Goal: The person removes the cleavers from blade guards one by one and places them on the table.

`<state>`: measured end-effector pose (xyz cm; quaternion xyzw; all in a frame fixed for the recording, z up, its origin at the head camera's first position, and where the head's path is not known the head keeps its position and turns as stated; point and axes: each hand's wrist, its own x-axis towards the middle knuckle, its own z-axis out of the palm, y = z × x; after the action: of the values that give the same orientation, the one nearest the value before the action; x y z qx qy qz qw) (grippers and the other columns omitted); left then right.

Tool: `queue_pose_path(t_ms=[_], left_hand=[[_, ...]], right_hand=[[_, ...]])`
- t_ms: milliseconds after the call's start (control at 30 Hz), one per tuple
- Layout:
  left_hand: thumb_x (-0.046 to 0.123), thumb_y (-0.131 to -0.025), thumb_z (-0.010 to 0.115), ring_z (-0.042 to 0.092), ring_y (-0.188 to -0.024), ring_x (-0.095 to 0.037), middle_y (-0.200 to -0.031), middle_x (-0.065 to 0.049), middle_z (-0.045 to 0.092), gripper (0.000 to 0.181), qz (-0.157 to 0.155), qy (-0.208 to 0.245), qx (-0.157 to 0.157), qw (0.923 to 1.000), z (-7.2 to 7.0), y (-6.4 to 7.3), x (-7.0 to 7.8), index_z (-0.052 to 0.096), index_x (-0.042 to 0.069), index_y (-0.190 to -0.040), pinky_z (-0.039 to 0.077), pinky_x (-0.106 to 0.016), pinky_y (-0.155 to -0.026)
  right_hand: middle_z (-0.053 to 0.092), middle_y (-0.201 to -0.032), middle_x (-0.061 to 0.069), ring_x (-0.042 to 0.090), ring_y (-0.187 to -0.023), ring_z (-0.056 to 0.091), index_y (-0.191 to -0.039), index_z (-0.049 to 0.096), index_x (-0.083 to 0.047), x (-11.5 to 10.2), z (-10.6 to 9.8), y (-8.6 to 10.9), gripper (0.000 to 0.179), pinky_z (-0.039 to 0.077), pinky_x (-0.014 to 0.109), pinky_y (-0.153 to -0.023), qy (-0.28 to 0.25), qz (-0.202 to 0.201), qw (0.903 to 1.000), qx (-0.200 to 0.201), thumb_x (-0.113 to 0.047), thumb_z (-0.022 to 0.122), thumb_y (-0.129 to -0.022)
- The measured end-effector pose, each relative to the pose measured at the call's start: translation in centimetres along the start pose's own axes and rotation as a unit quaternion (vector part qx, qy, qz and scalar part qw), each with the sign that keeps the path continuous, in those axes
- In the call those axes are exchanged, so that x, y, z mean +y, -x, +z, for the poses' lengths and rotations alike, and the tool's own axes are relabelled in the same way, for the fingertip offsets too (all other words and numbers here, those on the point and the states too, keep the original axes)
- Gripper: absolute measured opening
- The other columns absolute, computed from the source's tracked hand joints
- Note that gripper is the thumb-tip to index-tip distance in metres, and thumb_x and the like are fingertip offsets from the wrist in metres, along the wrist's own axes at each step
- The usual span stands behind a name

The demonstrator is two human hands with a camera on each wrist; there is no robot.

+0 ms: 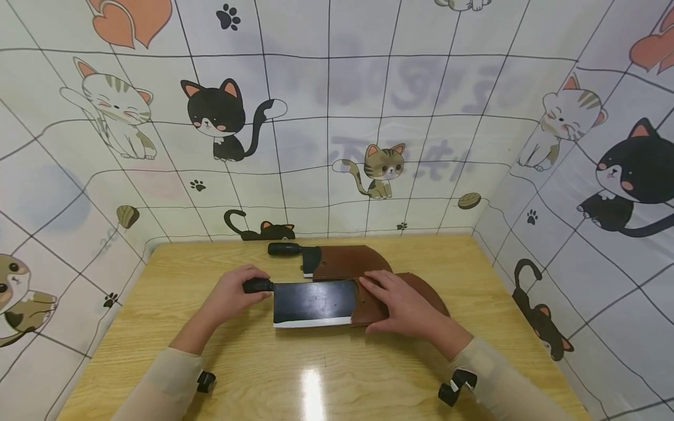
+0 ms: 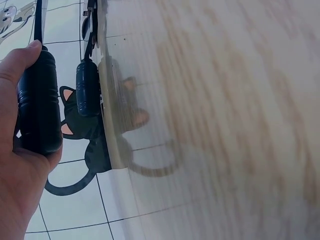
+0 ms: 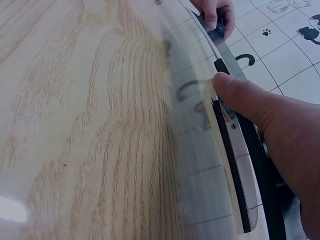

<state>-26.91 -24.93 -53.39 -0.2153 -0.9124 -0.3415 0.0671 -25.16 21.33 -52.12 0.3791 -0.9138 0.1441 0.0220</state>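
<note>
Gripped in the left hand (image 1: pixel 237 295) is the black handle (image 1: pixel 256 285) of the near cleaver (image 1: pixel 313 303); fingers and thumb are wrapped round it, as is also shown from the left wrist. By the right hand (image 1: pixel 408 298) the brown near sheath (image 1: pixel 367 307) is held across its width, with the thumb laid at the near side and the fingers over the far side. The cleaver is placed between the two hands over the wooden table (image 1: pixel 253 374), its handle to the left, its dark blade bare for most of the visible length and its right end covered by the sheath. The pale cutting edge (image 1: pixel 313 322) is turned toward the near side. Farther off, the far cleaver (image 1: pixel 312 261) is laid with its handle also to the left and most of its blade covered by the far sheath (image 1: pixel 347 260).

The step in hand is judged to be the sliding of blade and sheath along one another; which way cannot be told. For this, blade and sheath should be kept in one straight line, so that the leather is not cut by the edge. Even, slow force along the handle is called for, and the right thumb should be kept back from the sheath's mouth, where the bared edge begins.
</note>
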Motion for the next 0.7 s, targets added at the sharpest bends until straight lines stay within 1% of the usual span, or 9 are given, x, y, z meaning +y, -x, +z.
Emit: queue_pose_path(t_ms=[233,467,700], left_hand=[[0.024,-0.092,0.094,0.07,-0.106,-0.023,-0.121,0.003,0.074,0.037,-0.004,0.004,-0.008,1.0,-0.08,-0.04,-0.22,0.081,0.013,-0.125,0.059,-0.046,-0.088],[0.023,-0.093,0.093,0.07,-0.108,-0.024,-0.122,0.001,0.074,0.036,-0.013,0.003,-0.011,0.9999,-0.17,0.05,-0.45,0.08,0.013,-0.125,0.059,-0.047,-0.089],[0.022,-0.092,0.094,0.07,-0.107,-0.025,-0.12,0.002,0.074,0.036,-0.023,-0.004,-0.009,0.9997,-0.51,0.38,-0.8,0.081,0.012,-0.124,0.059,-0.05,-0.09]], right_hand=[[0.038,-0.175,0.012,0.039,-0.161,0.035,-0.173,0.039,-0.014,0.15,-0.01,0.16,0.118,0.036,0.061,-0.125,-0.001,0.005,1.0,-0.004,-0.068,0.091,-0.083],[0.041,-0.172,0.014,0.041,-0.159,0.038,-0.171,0.042,-0.012,0.23,-0.18,0.3,0.115,0.039,0.061,-0.123,0.001,-0.003,0.9999,0.012,-0.065,0.093,-0.082],[0.039,-0.174,0.012,0.037,-0.16,0.038,-0.172,0.04,-0.013,0.88,-0.06,0.74,0.116,0.038,0.058,-0.124,-0.006,0.021,0.9997,0.004,-0.067,0.092,-0.083]])
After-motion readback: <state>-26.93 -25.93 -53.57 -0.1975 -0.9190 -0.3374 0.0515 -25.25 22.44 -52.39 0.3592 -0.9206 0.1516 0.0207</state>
